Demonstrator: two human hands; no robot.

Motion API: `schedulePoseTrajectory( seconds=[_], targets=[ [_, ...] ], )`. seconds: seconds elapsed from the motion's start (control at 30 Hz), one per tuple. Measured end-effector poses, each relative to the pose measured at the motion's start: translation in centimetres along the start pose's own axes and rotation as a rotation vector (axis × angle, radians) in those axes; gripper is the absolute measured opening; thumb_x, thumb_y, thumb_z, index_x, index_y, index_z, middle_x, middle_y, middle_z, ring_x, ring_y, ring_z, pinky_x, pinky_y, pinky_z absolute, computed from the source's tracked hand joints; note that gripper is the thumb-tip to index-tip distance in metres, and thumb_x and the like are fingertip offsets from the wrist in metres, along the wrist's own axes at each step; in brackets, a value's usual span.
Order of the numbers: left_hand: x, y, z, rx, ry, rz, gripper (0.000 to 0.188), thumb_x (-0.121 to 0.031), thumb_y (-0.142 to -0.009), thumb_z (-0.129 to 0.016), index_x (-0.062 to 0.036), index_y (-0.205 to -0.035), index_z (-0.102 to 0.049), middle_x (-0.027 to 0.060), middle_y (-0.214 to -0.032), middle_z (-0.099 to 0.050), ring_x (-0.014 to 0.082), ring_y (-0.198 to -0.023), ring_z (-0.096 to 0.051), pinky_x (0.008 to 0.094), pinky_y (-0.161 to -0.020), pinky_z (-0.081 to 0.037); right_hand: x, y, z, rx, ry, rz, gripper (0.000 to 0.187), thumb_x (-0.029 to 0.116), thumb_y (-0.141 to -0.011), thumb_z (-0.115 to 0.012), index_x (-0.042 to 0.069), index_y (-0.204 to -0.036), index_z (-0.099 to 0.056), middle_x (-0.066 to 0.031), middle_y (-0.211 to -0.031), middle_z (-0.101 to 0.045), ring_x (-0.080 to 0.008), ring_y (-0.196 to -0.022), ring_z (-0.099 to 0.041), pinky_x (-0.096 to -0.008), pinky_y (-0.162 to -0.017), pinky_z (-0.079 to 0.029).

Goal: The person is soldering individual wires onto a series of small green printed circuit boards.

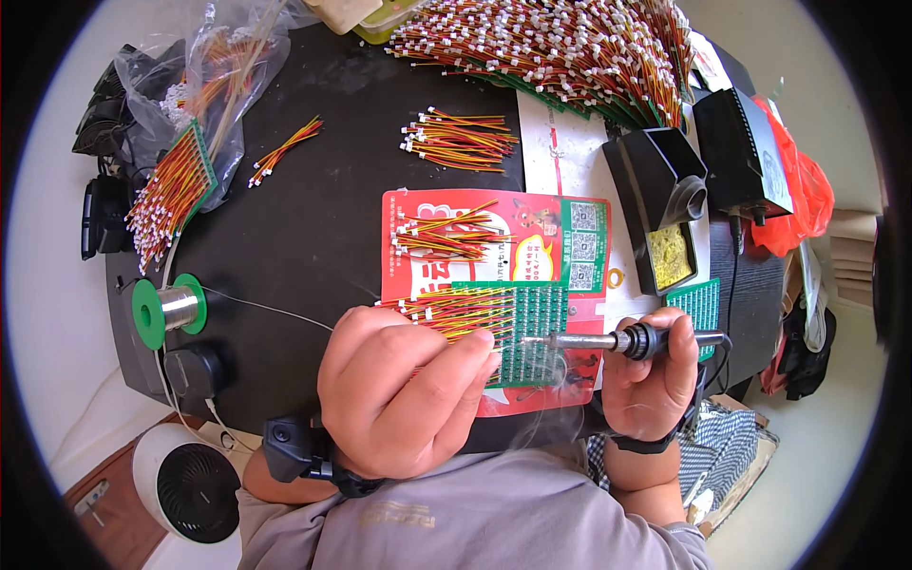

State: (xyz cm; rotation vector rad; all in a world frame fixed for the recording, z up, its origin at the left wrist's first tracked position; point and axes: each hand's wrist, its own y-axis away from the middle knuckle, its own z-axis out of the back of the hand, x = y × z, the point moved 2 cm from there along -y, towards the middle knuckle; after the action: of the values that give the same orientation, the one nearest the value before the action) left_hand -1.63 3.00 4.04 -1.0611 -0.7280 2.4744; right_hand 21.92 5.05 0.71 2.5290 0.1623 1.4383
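My right hand (651, 380) grips a soldering iron (638, 340) by its dark handle. The iron's tip points left and meets the green circuit board panel (537, 366), with thin smoke near it. Closed in a pinch over the panel's left side is my left hand (404, 394). A strand of solder wire (271, 302) runs from the green spool (171, 312) into this hand; whether a cable is pinched too is hidden. Red, yellow and dark cables with white connectors (442, 312) lie in rows on the panel, which rests on a red printed sheet (399, 204).
Loose cables (461, 140) lie beyond the sheet, with a large heap of wired boards (570, 52) at the back. To the right stand an iron holder with yellow sponge (671, 256), a black box (741, 152) and another green panel (698, 309). A wired panel (176, 195) sits left.
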Motion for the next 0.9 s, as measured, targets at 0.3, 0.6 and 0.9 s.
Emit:
schedulePoseTrajectory(
  seconds=[0.3,0.6,0.9],
  targets=[
    [-0.6,0.3,0.5,-0.029,-0.002,0.063,0.019,0.004,-0.076,-0.073,-0.0014,-0.094,-0.07,0.0066,-0.074,-0.06,0.0233,-0.061,-0.053,0.0344,-0.058,-0.045,0.4,-0.4,0.2,0.068,0.003,0.131,0.026,0.027,-0.102,-0.056,0.002,-0.108,-0.06,-0.0103,-0.088,-0.064,-0.013,-0.067,-0.057,-0.0276,-0.064,-0.048],
    [-1.5,8.5,8.9,0.637,0.014,0.561,0.006,-0.004,-0.073,-0.072,-0.0031,-0.074,-0.067,0.0122,-0.072,-0.062,0.0319,-0.066,-0.06,0.0402,-0.061,-0.047,4.6,-0.3,-2.2,-0.266,1.339,1.073,0.027,0.003,-0.094,-0.064,0.002,-0.12,-0.06,-0.0182,-0.107,-0.061,-0.03,-0.091,-0.062,-0.0384,-0.082,-0.051],
    [-0.6,12.3,12.8,0.766,-0.076,0.862,0.021,-0.021,-0.081,-0.075,-0.0019,-0.085,-0.069,0.0137,-0.08,-0.068,0.0356,-0.076,-0.065,0.0436,-0.068,-0.051,3.4,-2.6,-3.3,-0.259,1.476,1.218,0.027,-0.004,-0.088,-0.068,0.0,-0.115,-0.068,-0.0155,-0.093,-0.065,-0.0262,-0.079,-0.065,-0.0331,-0.07,-0.053]
  ],
)
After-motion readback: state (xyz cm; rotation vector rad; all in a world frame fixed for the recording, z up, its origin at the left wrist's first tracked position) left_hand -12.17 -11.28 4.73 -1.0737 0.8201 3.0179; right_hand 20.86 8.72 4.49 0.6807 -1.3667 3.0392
